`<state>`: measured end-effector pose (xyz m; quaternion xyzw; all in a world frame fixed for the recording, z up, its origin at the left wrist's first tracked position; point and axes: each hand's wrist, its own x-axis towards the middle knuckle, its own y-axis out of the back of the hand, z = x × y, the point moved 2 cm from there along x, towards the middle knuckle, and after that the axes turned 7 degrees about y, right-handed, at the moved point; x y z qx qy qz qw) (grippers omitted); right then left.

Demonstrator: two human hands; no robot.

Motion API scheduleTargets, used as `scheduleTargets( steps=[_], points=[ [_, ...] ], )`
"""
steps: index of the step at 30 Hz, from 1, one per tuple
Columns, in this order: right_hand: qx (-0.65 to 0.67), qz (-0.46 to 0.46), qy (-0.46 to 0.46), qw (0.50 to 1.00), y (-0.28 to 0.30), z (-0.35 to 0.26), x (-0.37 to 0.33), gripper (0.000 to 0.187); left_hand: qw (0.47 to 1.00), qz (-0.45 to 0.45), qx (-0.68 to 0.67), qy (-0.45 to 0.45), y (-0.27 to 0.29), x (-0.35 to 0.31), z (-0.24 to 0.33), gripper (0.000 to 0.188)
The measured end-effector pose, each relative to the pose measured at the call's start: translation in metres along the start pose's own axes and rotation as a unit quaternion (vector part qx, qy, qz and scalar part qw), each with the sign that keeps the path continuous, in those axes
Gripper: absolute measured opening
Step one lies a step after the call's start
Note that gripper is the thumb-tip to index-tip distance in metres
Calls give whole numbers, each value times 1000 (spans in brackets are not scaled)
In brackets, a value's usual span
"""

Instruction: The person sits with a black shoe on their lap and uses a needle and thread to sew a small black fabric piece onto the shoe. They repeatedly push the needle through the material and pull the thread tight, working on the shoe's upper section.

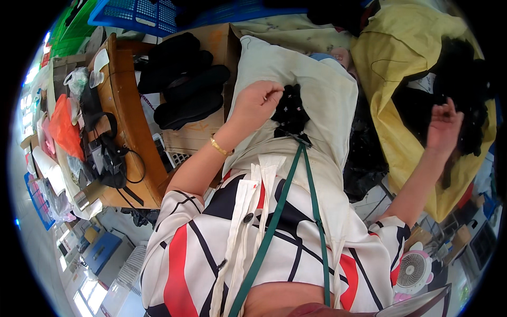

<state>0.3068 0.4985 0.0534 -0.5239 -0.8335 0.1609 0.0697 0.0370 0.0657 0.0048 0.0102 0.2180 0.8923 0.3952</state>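
Observation:
My left hand (257, 104), a gold-coloured bracelet at its wrist, is closed in a pinch over my lap. It is right beside a black cloth piece (291, 112) with small pale specks; whether its fingertips hold anything is too small to make out. The piece lies on a cream cloth (327, 100) spread over my lap. A green strap (280, 206) hangs down my front to the piece's lower edge, where its end is hard to see. Out to the right, my right hand (445, 126) is over a yellow sack (385, 105), its fingers loosely bent and apart, near black cloth pieces (470, 79) in the sack.
Stacked black padded pieces (190, 105) rest in a cardboard box (232, 47) on the left. Beside it, a wooden table (129, 105) carries a black bag (103, 153). Blue baskets (153, 18) stand at the far side. A small white fan (413, 269) is at lower right.

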Motion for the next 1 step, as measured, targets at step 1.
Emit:
scheduleTargets(
  steps=[1],
  points=[
    [-1, 3, 1, 1000, 9, 0, 2, 41, 996, -42, 74, 26, -7, 5, -9, 19]
  ],
)
